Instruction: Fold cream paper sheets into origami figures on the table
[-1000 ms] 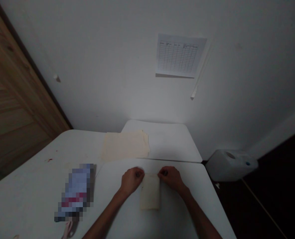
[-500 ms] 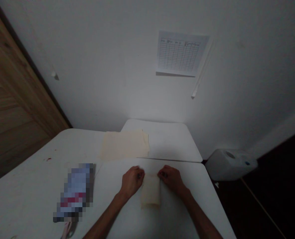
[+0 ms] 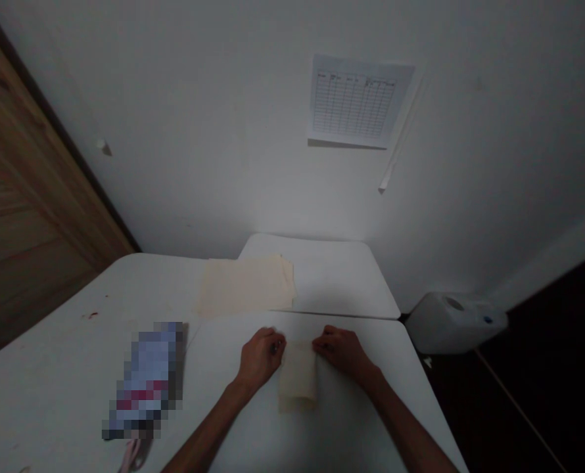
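Note:
A small cream rectangle of cloth-like material (image 3: 298, 378) hangs or lies between my hands, its lower edge slightly curled. At its upper left corner, my left hand (image 3: 263, 355) is closed, thumb and fingertips pinched on the edge. My right hand (image 3: 342, 351) pinches the upper right corner in the same way. Whether the piece is a single layer, folded or a pouch I cannot tell. Behind the hands, larger flat cream sheets (image 3: 246, 284) lie stacked across the joint between the white tables (image 3: 386, 420).
A blurred blue and red packet or pouch (image 3: 147, 368) with a pinkish strap (image 3: 131, 453) lies on the left. A printed table on paper (image 3: 356, 102) is fixed to the wall. On the floor at right stands a whitish plastic container (image 3: 453, 322). A wooden door (image 3: 31, 164) borders the left.
The view has shifted slightly. Both hands keep their pinch on the upper corners of the cream piece, and its lower edge looks a little more curved.

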`<state>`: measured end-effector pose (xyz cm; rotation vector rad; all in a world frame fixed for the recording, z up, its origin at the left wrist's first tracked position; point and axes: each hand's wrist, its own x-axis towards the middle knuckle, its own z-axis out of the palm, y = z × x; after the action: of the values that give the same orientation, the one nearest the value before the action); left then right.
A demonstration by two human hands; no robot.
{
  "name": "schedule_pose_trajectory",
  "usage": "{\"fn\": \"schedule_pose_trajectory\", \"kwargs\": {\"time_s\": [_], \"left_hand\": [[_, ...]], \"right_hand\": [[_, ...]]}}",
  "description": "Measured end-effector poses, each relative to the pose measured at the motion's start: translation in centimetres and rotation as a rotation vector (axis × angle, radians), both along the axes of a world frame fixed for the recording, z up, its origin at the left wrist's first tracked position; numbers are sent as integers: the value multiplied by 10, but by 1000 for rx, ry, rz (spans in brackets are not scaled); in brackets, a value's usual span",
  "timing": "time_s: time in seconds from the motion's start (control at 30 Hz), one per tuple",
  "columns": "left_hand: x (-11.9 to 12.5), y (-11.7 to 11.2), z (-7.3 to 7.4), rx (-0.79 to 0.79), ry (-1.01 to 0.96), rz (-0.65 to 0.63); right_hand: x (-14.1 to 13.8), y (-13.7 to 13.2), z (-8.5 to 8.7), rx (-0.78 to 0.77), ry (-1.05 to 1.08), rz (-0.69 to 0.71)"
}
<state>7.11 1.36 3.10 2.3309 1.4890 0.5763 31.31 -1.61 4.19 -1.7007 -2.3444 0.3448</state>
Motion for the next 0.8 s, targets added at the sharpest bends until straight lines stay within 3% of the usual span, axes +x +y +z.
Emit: {"fn": "schedule_pose_trajectory", "kwargs": {"time_s": [0.8], "left_hand": [[0,0,-2,-37,-25,18]], "right_hand": [[4,-7,16,-94,6,36]]}}
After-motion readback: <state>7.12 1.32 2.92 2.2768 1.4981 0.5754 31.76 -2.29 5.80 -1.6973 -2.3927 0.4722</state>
